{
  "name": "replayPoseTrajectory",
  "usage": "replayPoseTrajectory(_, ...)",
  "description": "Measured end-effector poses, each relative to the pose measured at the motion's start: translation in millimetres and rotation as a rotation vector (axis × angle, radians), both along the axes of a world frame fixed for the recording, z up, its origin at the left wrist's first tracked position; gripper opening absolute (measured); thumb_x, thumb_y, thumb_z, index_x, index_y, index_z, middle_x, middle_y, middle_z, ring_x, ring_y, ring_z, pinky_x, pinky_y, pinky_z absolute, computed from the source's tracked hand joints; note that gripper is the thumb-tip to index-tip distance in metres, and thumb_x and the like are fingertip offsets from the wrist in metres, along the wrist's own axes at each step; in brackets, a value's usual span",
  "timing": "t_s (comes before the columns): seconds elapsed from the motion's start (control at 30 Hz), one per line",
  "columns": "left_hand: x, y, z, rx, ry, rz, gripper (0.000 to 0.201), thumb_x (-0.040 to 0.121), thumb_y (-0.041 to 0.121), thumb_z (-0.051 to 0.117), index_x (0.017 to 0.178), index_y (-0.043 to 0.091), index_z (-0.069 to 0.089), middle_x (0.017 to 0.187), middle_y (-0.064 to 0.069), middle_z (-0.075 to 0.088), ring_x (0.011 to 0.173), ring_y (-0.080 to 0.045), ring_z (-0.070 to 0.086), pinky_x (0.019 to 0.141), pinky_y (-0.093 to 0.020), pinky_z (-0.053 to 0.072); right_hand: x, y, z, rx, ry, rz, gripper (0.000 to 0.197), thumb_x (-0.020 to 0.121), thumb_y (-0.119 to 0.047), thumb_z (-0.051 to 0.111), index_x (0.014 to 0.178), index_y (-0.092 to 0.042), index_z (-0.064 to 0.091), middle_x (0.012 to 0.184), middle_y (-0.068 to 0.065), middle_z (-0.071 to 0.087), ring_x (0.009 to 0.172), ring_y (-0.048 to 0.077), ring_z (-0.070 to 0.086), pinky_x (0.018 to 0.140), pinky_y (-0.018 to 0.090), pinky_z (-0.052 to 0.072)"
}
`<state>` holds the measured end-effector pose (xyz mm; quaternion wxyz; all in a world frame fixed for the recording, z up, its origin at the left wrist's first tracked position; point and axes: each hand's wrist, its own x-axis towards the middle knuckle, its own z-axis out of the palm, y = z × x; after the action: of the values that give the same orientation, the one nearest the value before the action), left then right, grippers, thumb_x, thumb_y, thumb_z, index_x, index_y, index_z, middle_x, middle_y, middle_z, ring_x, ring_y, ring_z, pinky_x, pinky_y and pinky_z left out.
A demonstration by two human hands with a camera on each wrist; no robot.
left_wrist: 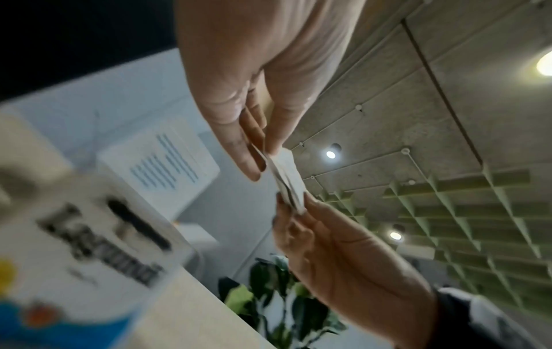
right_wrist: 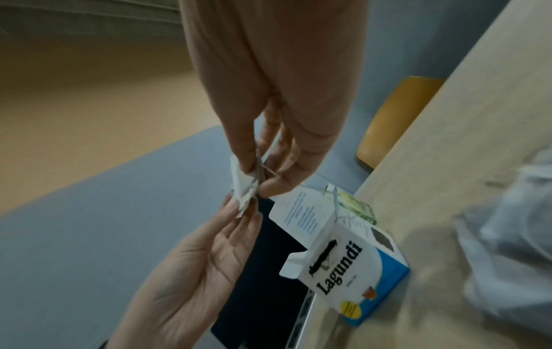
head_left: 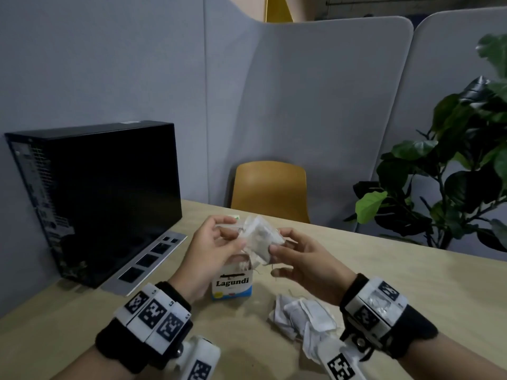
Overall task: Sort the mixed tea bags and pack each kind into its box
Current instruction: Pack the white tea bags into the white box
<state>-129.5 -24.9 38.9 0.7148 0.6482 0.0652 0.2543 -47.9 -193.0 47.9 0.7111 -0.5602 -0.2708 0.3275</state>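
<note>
Both hands are raised over the open white-and-blue Lagundi box, which stands upright on the table. Between them they hold a small bunch of white tea bags. My left hand pinches one side of it. My right hand pinches the other. A loose pile of white tea bags lies on the table near my right wrist. Strings hang from the open top of the box.
A black computer case stands at the left, with a silver panel lying beside it. A small greenish item sits behind the box. A yellow chair and a leafy plant are beyond the table's far edge.
</note>
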Motion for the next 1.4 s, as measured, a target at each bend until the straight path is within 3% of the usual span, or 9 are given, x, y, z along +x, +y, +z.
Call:
replayPoseTrajectory(0.13, -7, 46, 4, 0.583, 0.104, 0.245, 0.056, 0.069, 0.033, 0.079, 0.110, 0.035, 0.042, 0.114, 0.011, 0.047, 0.106, -0.005, 0.049, 0.083, -0.021, 0.044, 19, 16, 13, -0.157, -0.353, -0.144, 0.016, 0.084, -0.004, 0.062, 0.094, -0.015, 0.056, 0.090, 0.007, 0.062, 0.074, 0.015, 0.065, 0.063, 0.032, 0.056)
replayPoseTrajectory(0.27, -10, 69, -7, 0.887, 0.494, -0.038, 0.107, 0.050, 0.043, 0.088, 0.128, 0.040, 0.014, 0.126, 0.005, 0.025, 0.125, -0.010, 0.029, 0.108, -0.038, 0.034, 34, 41, 20, -0.462, -1.163, -0.107, 0.020, 0.085, -0.010, 0.062, 0.103, -0.018, 0.060, 0.094, -0.003, 0.064, 0.080, 0.015, 0.060, 0.069, 0.031, 0.053)
replayPoseTrajectory(0.33, -6, 70, -16, 0.857, 0.536, -0.162, 0.112, 0.050, 0.037, 0.090, 0.126, 0.044, 0.008, 0.127, 0.007, 0.030, 0.123, -0.011, 0.035, 0.103, -0.030, 0.039, 36, 54, 19, -0.587, -1.521, 0.022, 0.023, 0.086, -0.016, 0.059, 0.109, -0.020, 0.061, 0.105, -0.002, 0.066, 0.090, 0.016, 0.058, 0.076, 0.030, 0.050)
replayPoseTrajectory(0.47, 8, 70, -28, 0.834, 0.554, -0.220, 0.114, 0.056, 0.022, 0.088, 0.126, 0.048, 0.002, 0.115, 0.016, 0.038, 0.088, -0.003, 0.055, 0.059, -0.008, 0.046, 35, 75, 22, -0.739, -1.990, 0.306, 0.027, 0.091, -0.022, 0.053, 0.117, -0.024, 0.058, 0.119, -0.002, 0.062, 0.110, 0.020, 0.050, 0.088, 0.035, 0.043)
replayPoseTrajectory(0.7, 15, 73, -37, 0.850, 0.521, -0.185, 0.101, 0.060, 0.019, 0.086, 0.118, 0.045, 0.008, 0.111, 0.007, 0.040, 0.088, -0.001, 0.055, 0.060, -0.009, 0.043, 17, 98, 18, -0.818, -2.385, 0.639, 0.032, 0.089, -0.019, 0.053, 0.120, -0.028, 0.054, 0.122, -0.008, 0.059, 0.114, 0.019, 0.043, 0.087, 0.030, 0.038)
replayPoseTrajectory(0.93, 18, 78, -41, 0.828, 0.498, -0.198, 0.095, 0.061, 0.016, 0.085, 0.111, 0.049, 0.011, 0.109, 0.013, 0.042, 0.088, -0.003, 0.059, 0.062, -0.012, 0.050, 19, 111, 11, -1.076, -2.087, 0.692, 0.047, 0.089, -0.016, 0.054, 0.133, -0.031, 0.045, 0.132, 0.001, 0.051, 0.122, 0.021, 0.036, 0.097, 0.036, 0.034)
replayPoseTrajectory(1.13, 19, 80, -41, 0.818, 0.508, -0.221, 0.097, 0.062, 0.012, 0.084, 0.117, 0.045, 0.011, 0.113, 0.009, 0.044, 0.091, -0.004, 0.057, 0.064, -0.012, 0.052, 19, 110, 1, -1.317, -2.116, 0.709, 0.041, 0.092, -0.018, 0.048, 0.132, -0.024, 0.048, 0.137, 0.002, 0.045, 0.132, 0.022, 0.026, 0.105, 0.036, 0.028)
replayPoseTrajectory(1.3, 6, 64, -20, 0.836, 0.456, -0.136, 0.101, 0.060, 0.021, 0.086, 0.131, 0.043, 0.017, 0.132, 0.008, 0.037, 0.118, -0.013, 0.047, 0.095, -0.037, 0.049, 24, 76, 20, -0.986, -1.793, 0.370, 0.050, 0.090, -0.004, 0.039, 0.130, -0.033, 0.048, 0.138, -0.005, 0.047, 0.120, 0.022, 0.034, 0.093, 0.038, 0.035)
replayPoseTrajectory(1.4, -8, 38, -6, 1.034, -0.002, 0.239, 0.049, 0.077, 0.035, 0.068, 0.120, 0.027, 0.044, 0.116, 0.012, 0.044, 0.111, -0.009, 0.047, 0.094, -0.033, 0.044, 39, 34, 25, -0.746, -1.496, 0.060, 0.054, 0.082, 0.010, 0.032, 0.117, -0.023, 0.056, 0.120, 0.001, 0.059, 0.108, 0.021, 0.050, 0.089, 0.036, 0.044)
